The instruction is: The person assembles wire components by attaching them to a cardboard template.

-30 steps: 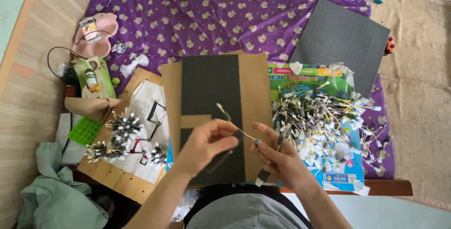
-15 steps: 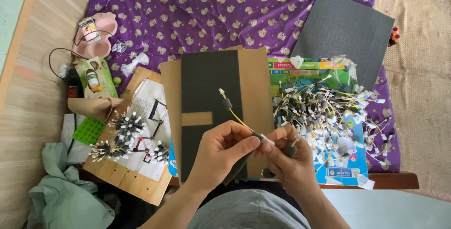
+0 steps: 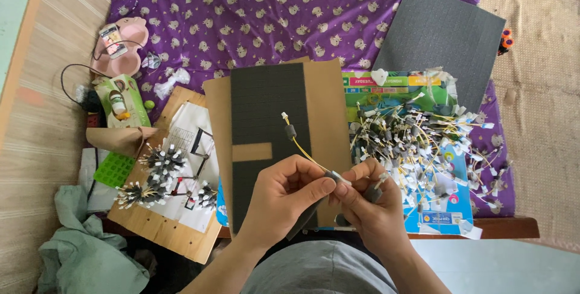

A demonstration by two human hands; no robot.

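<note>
**Bare forearms, grey top**

Both forearms are bare from the lower edge of the picture up to the wrists; no sleeves, watch, bracelets or rings show. The left hand and right hand are ungloved, with short, unpainted nails. Between the arms, at the bottom edge, lies plain grey cloth of the garment worn on the body.

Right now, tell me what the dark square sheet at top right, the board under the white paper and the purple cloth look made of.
Dark sheet: probably foam, matte grey with a fine cut grid. Board: wood or plywood, pale with visible grain, unpainted. Purple cloth: woven fabric, soft, printed with small light motifs, slightly wrinkled.
</note>
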